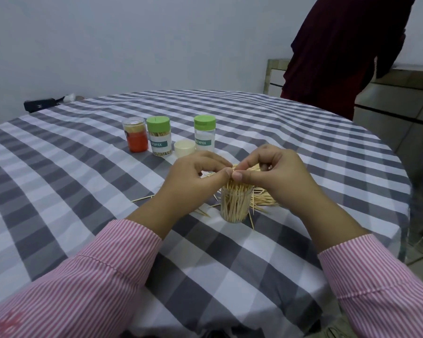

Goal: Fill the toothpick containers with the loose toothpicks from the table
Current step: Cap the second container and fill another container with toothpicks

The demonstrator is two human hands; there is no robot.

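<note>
A clear open container, nearly full of upright toothpicks, stands on the bench near its middle, directly under the person's hands. The left hand and the right hand meet above its mouth; together their thumbs and fingertips pinch a small bundle of toothpicks, held roughly level just over the standing tips.

To do this step well, the bundle would best be tipped upright, its ends evened between the fingers, then lowered into whatever gap shows among the packed sticks. With the container so full, forcing the bundle down could splay the standing sticks or tip the container; one hand might steady the wall while the other feeds.

A loose heap of toothpicks lies on the checked cloth just beside the container on its right, with strays scattered to its left and front.

Farther back stand an unlabelled cream lid, a green-capped container that appears empty, a green-capped container holding toothpicks, and a clear-lidded jar with an orange lower half. A dark case rests at the far left edge. Another person in dark clothing stands beyond the bench.
</note>
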